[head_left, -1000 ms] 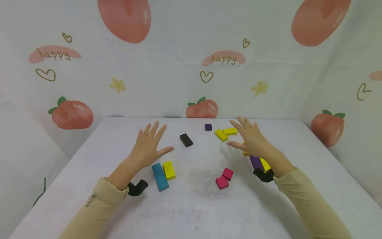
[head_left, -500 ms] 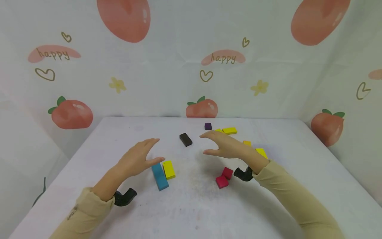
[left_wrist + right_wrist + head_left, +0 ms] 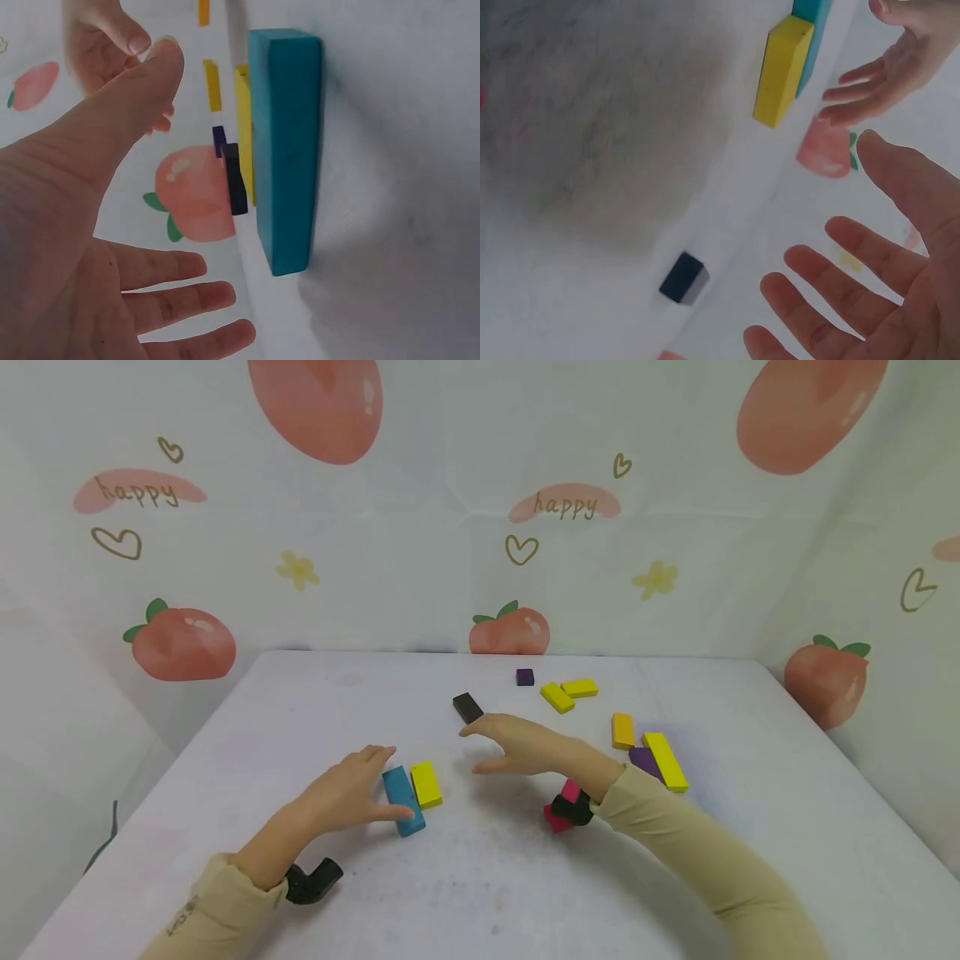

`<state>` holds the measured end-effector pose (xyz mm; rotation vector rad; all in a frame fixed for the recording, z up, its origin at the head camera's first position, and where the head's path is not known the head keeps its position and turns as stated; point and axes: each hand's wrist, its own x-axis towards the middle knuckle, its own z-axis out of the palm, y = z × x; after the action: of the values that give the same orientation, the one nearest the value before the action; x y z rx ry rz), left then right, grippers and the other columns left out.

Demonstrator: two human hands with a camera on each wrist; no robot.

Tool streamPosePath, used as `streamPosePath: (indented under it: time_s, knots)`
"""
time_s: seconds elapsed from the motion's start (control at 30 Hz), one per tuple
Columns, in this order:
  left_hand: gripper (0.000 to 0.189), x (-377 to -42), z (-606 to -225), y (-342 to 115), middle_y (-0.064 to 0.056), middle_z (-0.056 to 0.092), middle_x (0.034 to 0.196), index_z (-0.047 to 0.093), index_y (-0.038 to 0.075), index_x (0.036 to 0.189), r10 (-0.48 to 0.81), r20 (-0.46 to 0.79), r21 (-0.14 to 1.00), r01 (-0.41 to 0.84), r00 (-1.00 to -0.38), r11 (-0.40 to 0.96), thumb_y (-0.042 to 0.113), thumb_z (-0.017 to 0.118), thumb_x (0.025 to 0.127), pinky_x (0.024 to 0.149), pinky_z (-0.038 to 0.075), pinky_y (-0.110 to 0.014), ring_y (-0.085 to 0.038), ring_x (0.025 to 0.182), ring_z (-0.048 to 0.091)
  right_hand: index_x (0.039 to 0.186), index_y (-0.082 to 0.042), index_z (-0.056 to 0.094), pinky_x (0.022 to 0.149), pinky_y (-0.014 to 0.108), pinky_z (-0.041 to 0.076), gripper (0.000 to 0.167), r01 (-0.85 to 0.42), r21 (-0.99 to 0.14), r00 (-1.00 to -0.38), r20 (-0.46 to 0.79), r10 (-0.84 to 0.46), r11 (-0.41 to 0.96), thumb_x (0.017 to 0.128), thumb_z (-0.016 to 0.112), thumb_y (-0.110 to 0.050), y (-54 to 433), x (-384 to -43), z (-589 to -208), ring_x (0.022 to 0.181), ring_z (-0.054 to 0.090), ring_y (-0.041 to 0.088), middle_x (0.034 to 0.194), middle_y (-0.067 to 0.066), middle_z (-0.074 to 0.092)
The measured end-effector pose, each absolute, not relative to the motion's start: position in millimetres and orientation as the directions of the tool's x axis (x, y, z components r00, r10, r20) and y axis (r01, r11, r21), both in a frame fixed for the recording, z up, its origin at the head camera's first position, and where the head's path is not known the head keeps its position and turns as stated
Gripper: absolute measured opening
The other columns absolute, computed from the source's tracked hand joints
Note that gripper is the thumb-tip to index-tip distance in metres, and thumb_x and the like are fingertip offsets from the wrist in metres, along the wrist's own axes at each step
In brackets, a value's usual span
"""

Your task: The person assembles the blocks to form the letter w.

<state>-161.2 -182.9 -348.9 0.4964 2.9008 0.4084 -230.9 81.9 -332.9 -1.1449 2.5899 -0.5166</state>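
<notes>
My left hand (image 3: 341, 793) hovers at the left of the blue block (image 3: 403, 802), thumb and fingers spread apart with nothing between them. In the left wrist view that blue block (image 3: 289, 150) lies on the table beyond the fingers. Against its right side is a yellow block (image 3: 426, 784), seen also as a yellow block (image 3: 783, 71) in the right wrist view. My right hand (image 3: 525, 745) is held over the middle of the table, thumb apart from the fingers and holding nothing. Its fingertips overlap the near end of a black block (image 3: 467, 707) in the head view.
Two red blocks (image 3: 557, 820) lie partly behind the right wrist's black camera mount (image 3: 573, 808). On the right are an orange block (image 3: 622, 731), a purple block (image 3: 645, 762) and a long yellow block (image 3: 665, 762). Farther back sit two yellow blocks (image 3: 557, 697) and a small dark purple block (image 3: 525, 677).
My right hand has swept left from the right-hand blocks to the middle, uncovering them. My left hand has come lower and nearer, beside the blue block. The blocks have stayed put.
</notes>
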Motion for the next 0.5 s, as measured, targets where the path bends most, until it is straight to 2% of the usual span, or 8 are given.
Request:
streamPosePath:
  time_s: [0.13,0.3,0.5]
  knots:
    - [0.097,-158.5,-351.9,-179.3,-0.025,0.043,0.138,0.041,-0.004,0.136,0.346,-0.132,0.273,0.302,-0.929,0.913,0.061,0.071,0.070,0.097,0.043,-0.054,-0.040,0.121,0.048,0.133,-0.009,0.049,0.106,0.037,0.039,0.052,-0.675,-0.421,-0.623,-0.113,-0.774,0.605,0.088,0.064,-0.032,71.7,-230.9,-339.3,0.124,0.049,0.021,0.134,0.006,0.052]
    - [0.099,-155.9,-355.1,-176.8,-0.024,0.049,0.129,0.045,-0.008,0.131,0.351,-0.119,0.259,0.313,-0.929,0.914,0.060,0.075,0.065,0.092,0.047,-0.050,-0.034,0.108,0.054,0.133,-0.011,0.049,0.107,0.036,0.038,0.052,-0.679,-0.429,-0.602,-0.139,-0.787,0.595,0.088,0.064,-0.032,60.4,-230.6,-345.9,0.126,0.047,0.019,0.136,0.004,0.052]
    - [0.099,-156.5,-359.2,-176.4,-0.023,0.053,0.120,0.049,-0.010,0.126,0.371,-0.079,0.237,0.344,-0.925,0.908,0.059,0.078,0.061,0.087,0.049,-0.047,-0.030,0.098,0.055,0.132,-0.011,0.049,0.107,0.035,0.038,0.051,-0.697,-0.442,-0.567,-0.142,-0.811,0.565,0.088,0.064,-0.030,49.6,-230.0,-353.5,0.124,0.048,0.018,0.134,0.004,0.053]
